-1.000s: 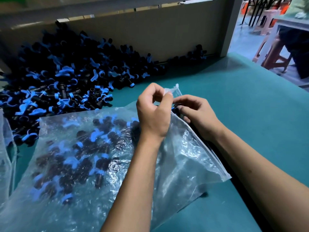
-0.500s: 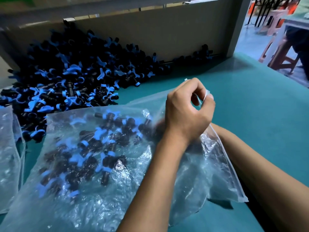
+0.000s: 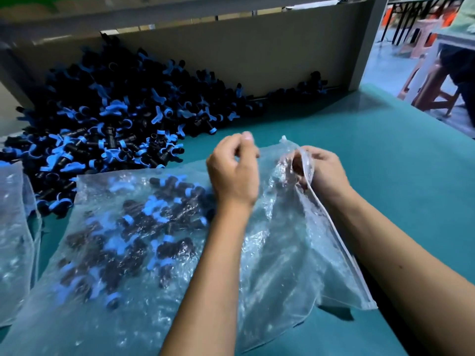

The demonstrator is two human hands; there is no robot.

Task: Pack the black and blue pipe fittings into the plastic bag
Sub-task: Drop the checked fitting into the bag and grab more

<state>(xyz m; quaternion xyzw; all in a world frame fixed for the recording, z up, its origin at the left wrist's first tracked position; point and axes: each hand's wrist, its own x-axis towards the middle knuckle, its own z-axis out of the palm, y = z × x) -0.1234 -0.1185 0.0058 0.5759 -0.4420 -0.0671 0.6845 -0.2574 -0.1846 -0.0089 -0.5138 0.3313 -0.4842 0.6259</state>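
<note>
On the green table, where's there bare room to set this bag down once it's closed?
The green table is bare right of the right hand, out to its right edge, and between the loose fittings pile and the back wall's right end. Left is crowded: the pile, the plastic bag and a second bag.

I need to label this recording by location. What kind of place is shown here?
Probably a small factory or packing workshop: a big loose pile of fittings lies on a green worktable, and a plastic bag is already part filled.

teal table (image 3: 385, 160) | grey back panel (image 3: 257, 55) | pink stool (image 3: 421, 37) far right
</note>
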